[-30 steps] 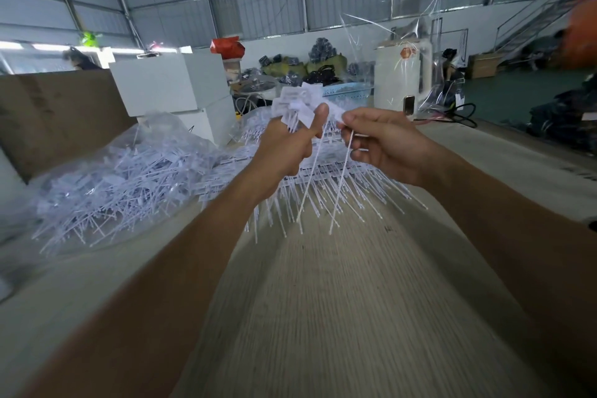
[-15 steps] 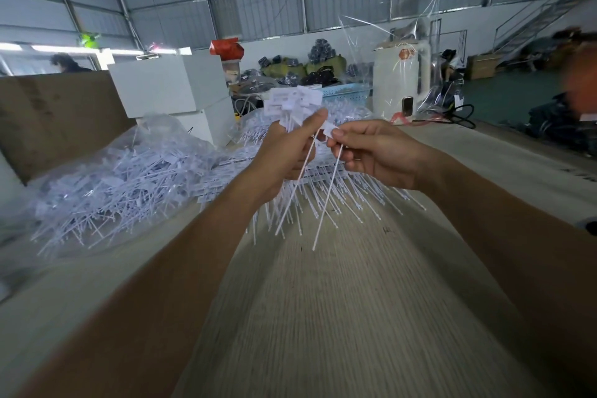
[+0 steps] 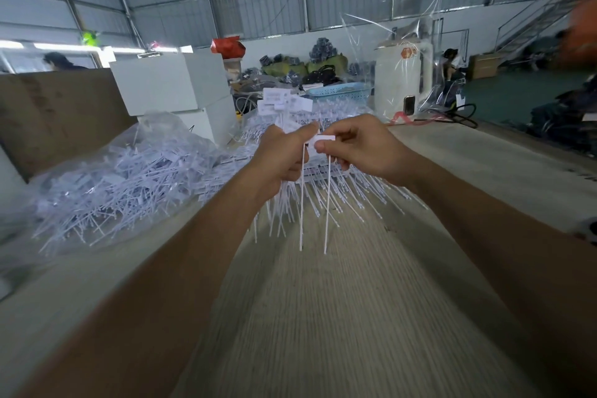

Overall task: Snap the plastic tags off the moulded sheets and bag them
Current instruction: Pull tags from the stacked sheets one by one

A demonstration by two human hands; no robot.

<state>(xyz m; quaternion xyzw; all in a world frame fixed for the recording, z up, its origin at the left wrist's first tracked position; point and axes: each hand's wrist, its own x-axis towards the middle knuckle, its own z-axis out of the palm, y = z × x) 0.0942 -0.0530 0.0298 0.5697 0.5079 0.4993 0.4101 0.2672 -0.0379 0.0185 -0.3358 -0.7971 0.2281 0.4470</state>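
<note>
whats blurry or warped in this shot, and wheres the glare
Head view: wide-angle bends the roof beams and stretches the forearms; an orange smear at top right is motion-blurred; glare streaks the clear plastic bag; the left hand and right hand stay fairly sharp.

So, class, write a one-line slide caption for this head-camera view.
Left hand grips a bunch of white tags while right hand pinches a single tag above the table.

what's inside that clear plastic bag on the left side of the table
The clear bag holds a heap of loose white plastic tags; whatever lies beneath the heap is covered.
</note>
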